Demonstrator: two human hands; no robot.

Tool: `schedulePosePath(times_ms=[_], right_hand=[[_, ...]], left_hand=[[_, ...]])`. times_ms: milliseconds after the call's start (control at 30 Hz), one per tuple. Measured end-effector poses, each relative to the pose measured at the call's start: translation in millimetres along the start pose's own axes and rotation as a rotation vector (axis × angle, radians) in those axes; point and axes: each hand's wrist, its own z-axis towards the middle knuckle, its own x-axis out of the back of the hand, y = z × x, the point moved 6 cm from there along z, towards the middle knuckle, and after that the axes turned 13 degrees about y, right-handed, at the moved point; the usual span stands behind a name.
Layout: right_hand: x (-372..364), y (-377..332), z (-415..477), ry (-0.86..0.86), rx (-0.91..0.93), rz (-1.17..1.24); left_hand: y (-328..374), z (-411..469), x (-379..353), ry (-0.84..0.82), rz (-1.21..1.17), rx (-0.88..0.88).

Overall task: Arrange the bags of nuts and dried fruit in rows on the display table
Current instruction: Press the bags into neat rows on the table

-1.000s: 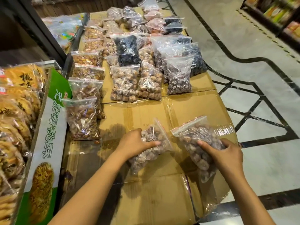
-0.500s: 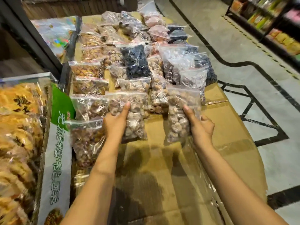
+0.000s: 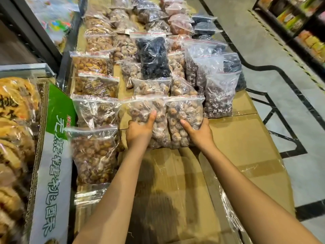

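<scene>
My left hand (image 3: 139,132) grips a clear zip bag of pale brown dried fruit (image 3: 140,110), thumb up on its front. Beside it, my right hand (image 3: 197,132) holds a second matching bag (image 3: 184,110) from its lower right. Both bags stand side by side, touching, on the cardboard-covered display table (image 3: 237,138), just in front of the rows of bags. To their left lie bags of walnuts (image 3: 93,155) in a column. A dark fruit bag (image 3: 153,57) stands behind, and a bag of dark nuts (image 3: 219,95) sits to the right.
A green and white carton (image 3: 52,166) of wrapped yellow pastries (image 3: 14,106) flanks the table's left side. Bare cardboard with loose plastic film (image 3: 228,208) lies near me. Tiled floor (image 3: 281,76) and store shelves (image 3: 299,23) are on the right.
Both hands carried the two bags from the near bare cardboard forward and set them side by side against the front of the rows; the bags are now closer together.
</scene>
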Motion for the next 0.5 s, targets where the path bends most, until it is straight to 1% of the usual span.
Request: schedulePosePath(times_ms=[100, 200, 267, 300, 400, 500], right_hand=[[4, 1, -5, -0.008, -0.023, -0.002], [23, 3, -19, 0.025, -0.004, -0.043], [44, 11, -31, 0.054, 0.022, -0.075], [56, 17, -37, 0.067, 0.038, -0.101], [95, 42, -51, 0.138, 0.114, -0.187], [126, 67, -60, 0.187, 0.145, -0.239]], left_hand=[[-7, -7, -5, -0.073, 0.050, 0.010], [-8, -14, -2, -0.065, 0.022, 0.046], [-8, -17, -4, -0.054, -0.052, 0.050], [-8, -19, -4, -0.019, -0.085, 0.046], [-10, -36, -1, 0.159, -0.113, 0.024], [-8, -79, -9, 0.267, -0.030, -0.079]])
